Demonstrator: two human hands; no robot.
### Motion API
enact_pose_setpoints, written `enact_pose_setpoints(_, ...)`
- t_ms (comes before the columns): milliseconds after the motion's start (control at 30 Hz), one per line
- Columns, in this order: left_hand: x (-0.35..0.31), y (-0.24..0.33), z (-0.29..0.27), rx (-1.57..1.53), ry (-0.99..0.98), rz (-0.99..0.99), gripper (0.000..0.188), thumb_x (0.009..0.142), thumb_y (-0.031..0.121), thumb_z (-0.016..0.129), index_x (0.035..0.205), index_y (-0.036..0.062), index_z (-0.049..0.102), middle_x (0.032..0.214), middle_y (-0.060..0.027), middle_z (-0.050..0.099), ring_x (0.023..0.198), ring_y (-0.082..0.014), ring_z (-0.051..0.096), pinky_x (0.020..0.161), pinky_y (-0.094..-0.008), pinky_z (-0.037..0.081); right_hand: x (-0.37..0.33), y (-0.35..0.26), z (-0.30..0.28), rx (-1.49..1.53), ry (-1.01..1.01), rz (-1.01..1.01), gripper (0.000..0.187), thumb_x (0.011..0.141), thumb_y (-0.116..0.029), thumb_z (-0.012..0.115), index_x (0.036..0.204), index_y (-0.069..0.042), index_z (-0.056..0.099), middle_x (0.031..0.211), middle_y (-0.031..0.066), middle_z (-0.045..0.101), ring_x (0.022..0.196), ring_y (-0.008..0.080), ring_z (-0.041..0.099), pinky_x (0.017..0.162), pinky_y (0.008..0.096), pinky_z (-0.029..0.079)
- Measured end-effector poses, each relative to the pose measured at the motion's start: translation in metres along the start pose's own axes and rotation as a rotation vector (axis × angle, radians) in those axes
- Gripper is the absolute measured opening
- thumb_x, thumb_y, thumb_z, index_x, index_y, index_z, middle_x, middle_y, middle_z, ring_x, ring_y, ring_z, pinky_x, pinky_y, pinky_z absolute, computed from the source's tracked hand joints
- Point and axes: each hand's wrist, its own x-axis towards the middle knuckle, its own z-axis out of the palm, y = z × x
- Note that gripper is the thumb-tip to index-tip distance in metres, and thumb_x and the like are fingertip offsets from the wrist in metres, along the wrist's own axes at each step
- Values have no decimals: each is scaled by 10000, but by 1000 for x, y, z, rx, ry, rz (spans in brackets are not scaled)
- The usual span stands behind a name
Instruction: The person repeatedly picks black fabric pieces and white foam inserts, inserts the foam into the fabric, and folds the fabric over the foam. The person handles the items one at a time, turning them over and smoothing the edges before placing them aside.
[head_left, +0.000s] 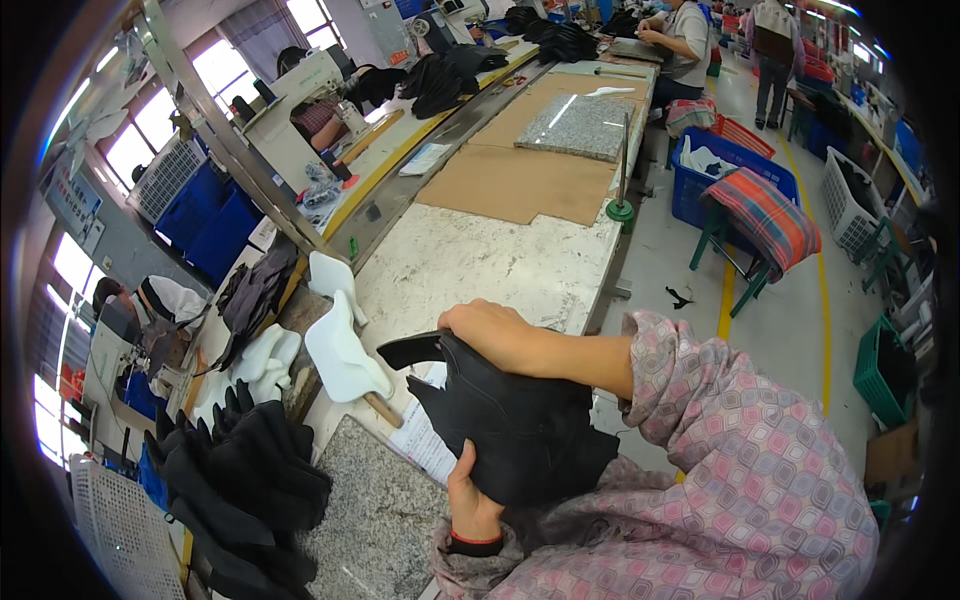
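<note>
A black shoe upper (520,430), a soft piece with stitched seams and a curved strap-like edge, is held up in front of me over the near end of the workbench. My left hand (474,505) grips its lower edge, thumb on the facing side and the other fingers hidden behind it. My right hand (490,332) is wrapped over its top edge, with fingertips partly out of sight. Behind it, a printed paper sheet (422,440) lies on the bench. Next to that is a white moulded shape (345,350), with a wooden handle (382,409) just below it.
A stack of black pieces (235,480) lies left of a speckled stone slab (375,510). Farther along the bench are brown cardboard (515,185) and another slab (575,127). A sewing machine (310,85) stands left. A blue crate (735,170) and cloth-covered stool (765,215) stand right.
</note>
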Motion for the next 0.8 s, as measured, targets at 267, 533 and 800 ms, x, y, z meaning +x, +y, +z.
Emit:
enact_pose_setpoints(267,-23,-9,-31,32,-489,181,761,892,431,618,1437,-5,314,1472,-182,361,1363,-330,339,1129,-505,260,15,22,20,125,77,-130,179,844,-165,583,827,-3,658,799,190,657,757,298,621,722,368,463)
enact_pose_setpoints(533,-45,-58,-19,484,23,493,670,753,5,652,1373,-12,399,1344,-155,497,1211,-319,507,1041,-437,404,-41,31,-27,126,-11,44,384,815,-324,685,1012,6,690,910,183,704,829,302,685,771,388,526)
enact_pose_setpoints(800,-55,45,63,238,-178,229,544,906,107,524,1376,-91,333,1352,-254,465,1214,-376,508,1018,-485,437,-27,17,-49,725,156,57,333,887,-240,609,1029,60,635,872,135,690,774,208,666,669,354,539)
